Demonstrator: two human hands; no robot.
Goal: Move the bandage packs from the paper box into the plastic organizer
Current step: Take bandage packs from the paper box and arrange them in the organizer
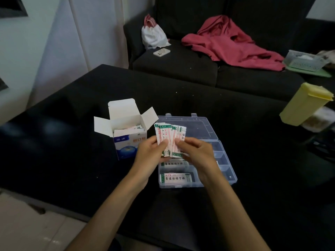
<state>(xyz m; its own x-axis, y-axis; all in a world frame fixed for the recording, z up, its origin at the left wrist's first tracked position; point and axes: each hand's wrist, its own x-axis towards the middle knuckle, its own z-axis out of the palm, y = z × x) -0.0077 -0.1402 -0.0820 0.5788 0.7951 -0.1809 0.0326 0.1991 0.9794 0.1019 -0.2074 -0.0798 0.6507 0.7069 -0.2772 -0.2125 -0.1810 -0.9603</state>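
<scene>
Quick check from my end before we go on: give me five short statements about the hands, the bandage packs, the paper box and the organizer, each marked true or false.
1. Both hands hold a fan of bandage packs above the plastic organizer. True: the left hand and the right hand both pinch it.
2. The paper box is closed. False: its flaps stand open.
3. The paper box is empty. False: packs still show inside it.
4. Some packs already lie in the organizer. True: they lie in its near left compartments.
5. The organizer stands left of the paper box. False: it stands to the box's right.
</scene>
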